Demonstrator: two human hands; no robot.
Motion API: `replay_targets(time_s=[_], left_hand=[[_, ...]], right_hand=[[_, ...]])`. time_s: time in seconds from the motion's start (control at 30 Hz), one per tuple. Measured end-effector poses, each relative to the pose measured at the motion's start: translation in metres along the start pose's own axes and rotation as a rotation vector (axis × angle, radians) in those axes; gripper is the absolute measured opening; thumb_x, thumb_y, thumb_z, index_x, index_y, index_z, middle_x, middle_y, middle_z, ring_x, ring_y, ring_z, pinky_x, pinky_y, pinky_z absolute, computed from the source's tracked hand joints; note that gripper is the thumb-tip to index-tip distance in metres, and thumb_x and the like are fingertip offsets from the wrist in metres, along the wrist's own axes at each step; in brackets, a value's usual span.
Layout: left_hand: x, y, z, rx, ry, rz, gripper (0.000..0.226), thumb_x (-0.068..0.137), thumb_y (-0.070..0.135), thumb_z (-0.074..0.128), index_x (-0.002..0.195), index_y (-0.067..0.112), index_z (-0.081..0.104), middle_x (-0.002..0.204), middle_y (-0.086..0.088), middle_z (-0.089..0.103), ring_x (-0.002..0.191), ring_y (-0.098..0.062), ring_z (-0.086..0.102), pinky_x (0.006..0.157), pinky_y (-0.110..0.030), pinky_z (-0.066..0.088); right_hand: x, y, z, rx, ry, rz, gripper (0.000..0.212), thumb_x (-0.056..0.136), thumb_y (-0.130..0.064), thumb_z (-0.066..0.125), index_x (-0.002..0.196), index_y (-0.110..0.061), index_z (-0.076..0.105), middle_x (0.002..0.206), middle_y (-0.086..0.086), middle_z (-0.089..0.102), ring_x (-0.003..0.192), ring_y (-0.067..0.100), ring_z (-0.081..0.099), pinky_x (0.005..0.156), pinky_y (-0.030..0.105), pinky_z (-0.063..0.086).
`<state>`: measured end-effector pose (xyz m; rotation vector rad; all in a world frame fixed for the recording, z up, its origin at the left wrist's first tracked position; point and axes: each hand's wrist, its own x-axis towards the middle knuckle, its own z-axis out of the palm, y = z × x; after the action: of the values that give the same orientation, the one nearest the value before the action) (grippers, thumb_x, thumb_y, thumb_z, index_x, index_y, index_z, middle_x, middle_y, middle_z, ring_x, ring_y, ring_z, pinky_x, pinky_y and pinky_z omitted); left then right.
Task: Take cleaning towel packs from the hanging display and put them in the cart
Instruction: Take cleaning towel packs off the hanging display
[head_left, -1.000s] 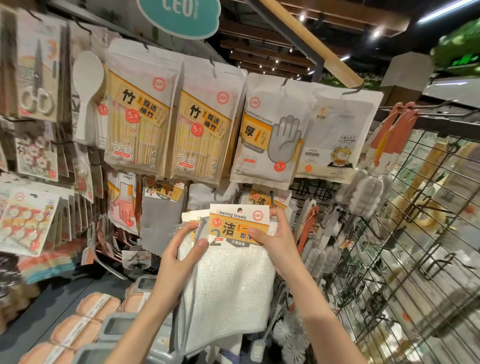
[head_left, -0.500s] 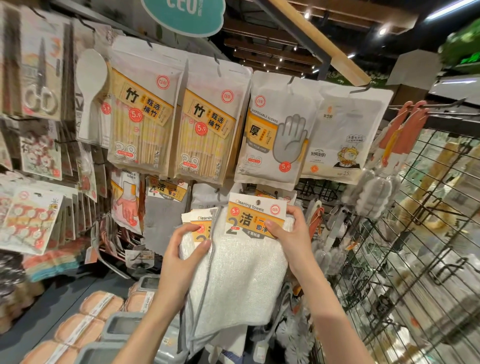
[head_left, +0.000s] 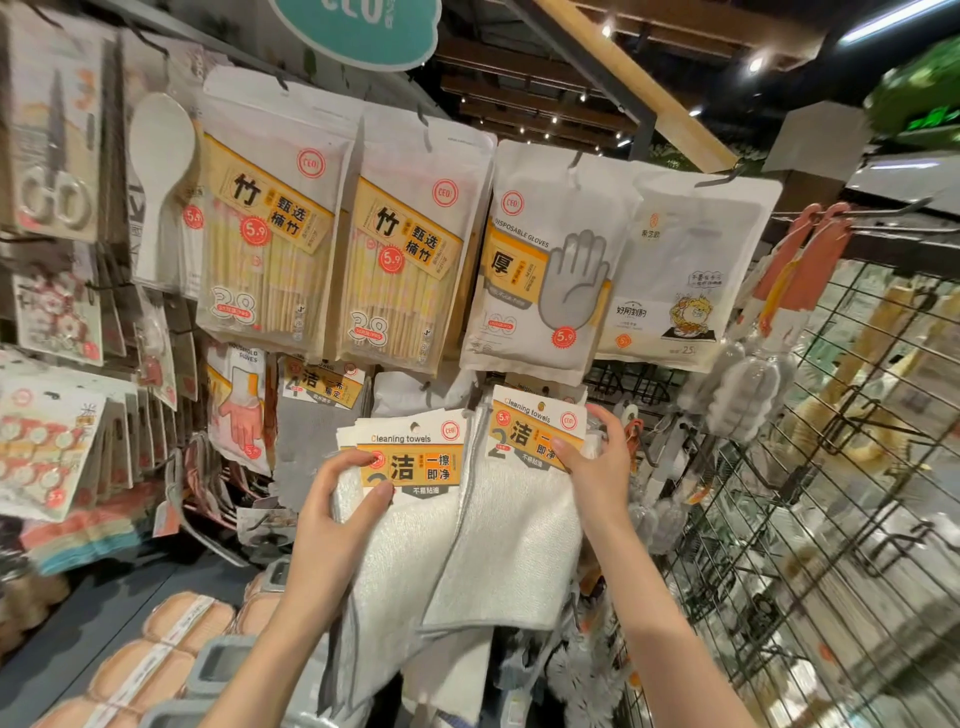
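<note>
Cleaning towel packs hang low at the centre of the frame, below the glove and chopstick bags; the right hand (head_left: 597, 467) pinches the header card of the front pack (head_left: 519, 519), swung right, while the left hand (head_left: 337, 519) grips the next pack (head_left: 405, 519) behind it; neither looks free of its hook yet, and no cart is in view, so the whole carry remains.
</note>
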<state>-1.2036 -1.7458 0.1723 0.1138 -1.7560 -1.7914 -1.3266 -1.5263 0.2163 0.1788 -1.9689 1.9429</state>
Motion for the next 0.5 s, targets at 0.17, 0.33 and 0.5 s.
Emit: replay_targets(time_s=[0.17, 0.33, 0.5], left_hand=[[0.001, -0.007, -0.008, 0.01, 0.021, -0.022, 0.026, 0.086, 0.008, 0.065, 0.101, 0.027, 0.059, 0.104, 0.036, 0.058, 0.104, 0.018, 0.048, 0.089, -0.015, 0.035], [0.002, -0.01, -0.009, 0.04, 0.018, -0.014, 0.027, 0.085, 0.009, 0.066, 0.1, 0.03, 0.06, 0.107, 0.032, 0.058, 0.108, 0.014, 0.048, 0.088, -0.013, 0.035], [0.002, -0.009, -0.01, 0.047, 0.027, -0.016, 0.026, 0.085, 0.009, 0.066, 0.1, 0.029, 0.06, 0.108, 0.028, 0.06, 0.104, 0.019, 0.047, 0.087, -0.013, 0.035]], right_hand=[[0.008, 0.003, 0.0, -0.052, 0.045, 0.027, 0.057, 0.079, 0.004, 0.068, 0.129, -0.017, 0.048, 0.102, -0.023, 0.049, 0.1, 0.005, 0.053, 0.078, 0.016, 0.047], [0.007, 0.006, 0.003, -0.093, 0.079, 0.024, 0.054, 0.08, 0.003, 0.068, 0.125, -0.019, 0.049, 0.103, -0.026, 0.046, 0.099, -0.002, 0.053, 0.081, 0.014, 0.046], [0.004, 0.011, -0.004, -0.08, 0.126, 0.008, 0.05, 0.081, 0.008, 0.064, 0.125, -0.01, 0.049, 0.117, -0.003, 0.047, 0.092, -0.006, 0.047, 0.059, -0.006, 0.036]])
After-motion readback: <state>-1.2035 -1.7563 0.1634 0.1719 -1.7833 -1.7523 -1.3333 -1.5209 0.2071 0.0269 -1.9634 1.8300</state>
